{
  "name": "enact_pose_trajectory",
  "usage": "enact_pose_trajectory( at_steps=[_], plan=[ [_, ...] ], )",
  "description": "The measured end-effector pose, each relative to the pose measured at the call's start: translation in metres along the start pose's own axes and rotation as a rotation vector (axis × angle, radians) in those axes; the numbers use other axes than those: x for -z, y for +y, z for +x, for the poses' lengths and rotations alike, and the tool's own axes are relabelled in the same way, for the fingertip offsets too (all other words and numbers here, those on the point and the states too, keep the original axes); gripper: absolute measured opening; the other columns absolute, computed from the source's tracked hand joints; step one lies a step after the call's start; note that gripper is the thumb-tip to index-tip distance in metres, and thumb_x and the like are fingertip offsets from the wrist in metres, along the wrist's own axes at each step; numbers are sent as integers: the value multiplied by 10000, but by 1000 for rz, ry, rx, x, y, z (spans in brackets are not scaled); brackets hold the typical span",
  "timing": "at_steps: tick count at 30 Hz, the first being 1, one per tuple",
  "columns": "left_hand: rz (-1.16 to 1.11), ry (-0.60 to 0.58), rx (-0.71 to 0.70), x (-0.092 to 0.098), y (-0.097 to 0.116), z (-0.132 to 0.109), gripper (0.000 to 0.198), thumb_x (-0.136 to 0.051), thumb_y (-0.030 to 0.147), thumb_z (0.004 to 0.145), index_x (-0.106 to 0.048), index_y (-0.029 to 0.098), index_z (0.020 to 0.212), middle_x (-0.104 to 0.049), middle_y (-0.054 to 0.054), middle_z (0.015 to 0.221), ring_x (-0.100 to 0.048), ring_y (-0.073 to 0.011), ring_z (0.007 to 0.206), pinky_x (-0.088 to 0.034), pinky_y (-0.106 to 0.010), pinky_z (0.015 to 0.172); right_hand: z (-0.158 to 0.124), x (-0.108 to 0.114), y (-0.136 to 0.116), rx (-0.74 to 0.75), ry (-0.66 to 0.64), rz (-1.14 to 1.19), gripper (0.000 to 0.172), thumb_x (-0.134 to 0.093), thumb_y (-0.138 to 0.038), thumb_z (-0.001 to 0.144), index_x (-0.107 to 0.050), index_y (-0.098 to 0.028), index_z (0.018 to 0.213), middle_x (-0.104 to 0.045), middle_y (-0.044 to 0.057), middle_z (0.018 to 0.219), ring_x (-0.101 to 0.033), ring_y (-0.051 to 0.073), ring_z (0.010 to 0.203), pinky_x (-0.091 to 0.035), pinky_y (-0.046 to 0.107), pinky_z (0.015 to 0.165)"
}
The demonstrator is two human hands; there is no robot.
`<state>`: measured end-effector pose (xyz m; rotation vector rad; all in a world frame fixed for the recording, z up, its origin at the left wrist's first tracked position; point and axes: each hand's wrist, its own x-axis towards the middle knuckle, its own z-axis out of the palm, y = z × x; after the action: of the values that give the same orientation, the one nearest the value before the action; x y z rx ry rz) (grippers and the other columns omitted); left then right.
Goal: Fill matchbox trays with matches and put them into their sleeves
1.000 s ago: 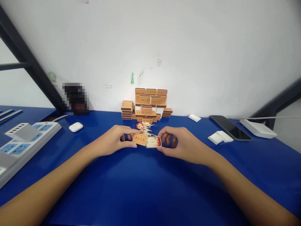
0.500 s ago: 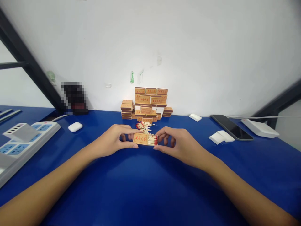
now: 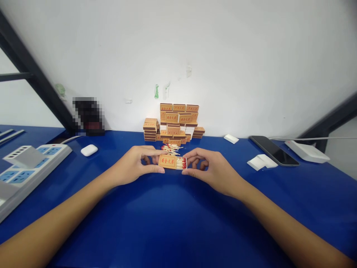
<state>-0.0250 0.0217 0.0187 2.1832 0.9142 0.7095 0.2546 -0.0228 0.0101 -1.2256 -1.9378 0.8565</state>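
Observation:
In the middle of the head view is a yellow matchbox [image 3: 167, 161] with red print, its tray [image 3: 181, 163] partly out on the right and packed with red-headed matches. My left hand [image 3: 138, 163] is closed on the sleeve, thumb along the lower edge and fingers at the upper edge. My right hand [image 3: 209, 168] pinches the tray's right end between thumb and index finger, the other fingers curled. Just behind the box lies a loose pile of matches [image 3: 171, 148], partly hidden by it.
Stacked matchboxes [image 3: 179, 118] stand against the wall behind the pile. To the left are a white earbud case [image 3: 89, 150] and a power strip [image 3: 55, 156]. A phone [image 3: 275, 150], white folded pieces [image 3: 262, 162] and a white box [image 3: 306, 152] lie right on the blue table [image 3: 173, 223].
The tray has slid slightly further into the sleeve, so less of the matches shows. The matchbox has risen a little in view. Both hands keep their grip.

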Motion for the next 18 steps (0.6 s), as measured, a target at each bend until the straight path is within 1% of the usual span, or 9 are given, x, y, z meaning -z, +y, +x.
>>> enact_pose_trajectory(
  at_steps=[4, 7, 10, 12, 15, 18],
  plan=[
    [-49, -10, 19, -7, 0, -1, 500, -849, 398, 828, -742, 275, 1301, -693, -8, 916, -611, -147, 779, -510, -268, 687, 0, -7, 0, -22, -1, 73, 363, -847, -433, 816, -727, -219, 1084, -766, 49, 984, -664, 179, 803, -552, 333, 693],
    [-67, -5, 37, -14, 0, -1, 507, -853, 405, 824, -743, 273, 1301, -700, -8, 917, -605, -144, 766, -502, -265, 672, 0, -12, 0, -22, 12, 91, 381, -855, -429, 810, -738, -221, 1106, -775, 43, 959, -677, 181, 793, -553, 336, 696],
    [-65, 32, 24, -19, 0, -2, 477, -856, 400, 825, -759, 270, 1273, -698, -2, 898, -603, -143, 766, -507, -266, 689, -1, -16, -2, -17, 42, 71, 409, -847, -398, 825, -748, -229, 1184, -793, 38, 961, -697, 186, 795, -557, 340, 706],
    [-48, 62, 18, -20, 0, -2, 456, -851, 394, 832, -765, 275, 1264, -696, 3, 880, -598, -140, 761, -508, -265, 701, -2, -19, -4, 9, 57, 20, 401, -800, -334, 878, -732, -241, 1262, -805, 32, 982, -708, 185, 793, -561, 341, 722],
    [-28, 97, 17, -22, 0, -2, 464, -844, 407, 840, -757, 287, 1280, -687, 9, 860, -591, -137, 748, -504, -264, 698, -5, -25, -4, 105, 54, -144, 366, -686, -257, 965, -696, -257, 1330, -805, 31, 1010, -713, 188, 801, -566, 344, 750],
    [-20, 126, 4, -23, 0, -2, 469, -836, 439, 842, -755, 301, 1284, -672, 12, 840, -589, -140, 739, -504, -268, 692, -8, -33, -1, 175, 74, -310, 431, -622, -251, 1000, -617, -218, 1430, -790, 79, 1055, -728, 230, 874, -583, 380, 795]
  ],
)
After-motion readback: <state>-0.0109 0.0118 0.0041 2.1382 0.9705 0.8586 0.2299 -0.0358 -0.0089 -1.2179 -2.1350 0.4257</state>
